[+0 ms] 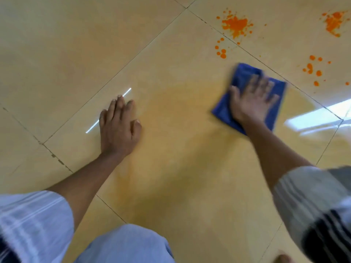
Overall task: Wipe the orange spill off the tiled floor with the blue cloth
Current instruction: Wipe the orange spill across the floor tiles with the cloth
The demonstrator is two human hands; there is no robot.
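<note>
A folded blue cloth [242, 76] lies flat on the beige tiled floor [76, 44] at the right. My right hand [252, 100] presses on it with fingers spread flat. Orange spill splatters sit beyond the cloth: one large blot [236, 25] at the top, another blot [333, 21] at the top right, a few drops [221, 52] near the cloth's far corner, and more drops [311, 68] to its right. A faint orange smear [180, 111] tints the tile between my hands. My left hand [118, 126] rests flat on the floor, fingers straight.
My knee in light blue fabric [125, 245] is at the bottom centre, and a bare toe [283, 259] shows at the bottom right. Dark grout lines cross the tiles. A bright window reflection [313, 118] glares on the floor to the right of the cloth.
</note>
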